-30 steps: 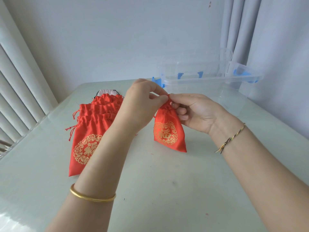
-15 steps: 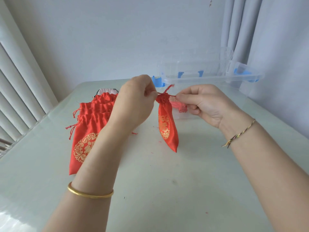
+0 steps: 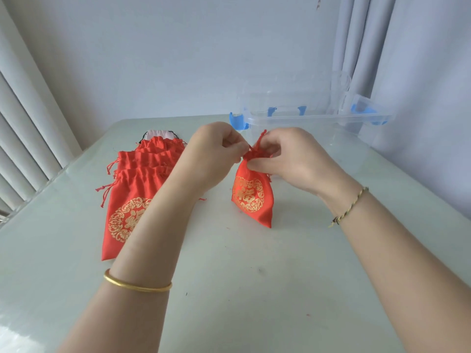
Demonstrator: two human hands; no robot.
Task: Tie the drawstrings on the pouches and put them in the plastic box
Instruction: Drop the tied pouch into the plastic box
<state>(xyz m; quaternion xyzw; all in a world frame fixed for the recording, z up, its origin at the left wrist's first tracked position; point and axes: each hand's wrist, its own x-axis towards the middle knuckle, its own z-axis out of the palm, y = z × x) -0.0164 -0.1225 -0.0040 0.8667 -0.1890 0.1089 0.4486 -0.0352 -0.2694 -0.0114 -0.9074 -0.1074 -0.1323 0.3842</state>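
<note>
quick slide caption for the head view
Left hand and right hand pinch drawstrings on a red pouch; pouch stack beside, plastic box behind.

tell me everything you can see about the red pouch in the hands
The red pouch is shiny, satin-like fabric with a round gold emblem on its front. Its mouth is gathered tight, and red drawstrings stick up from the neck. It hangs upright, slightly tilted, lower corner at or near the table. The left hand pinches a string; the right hand pinches the neck.
</note>
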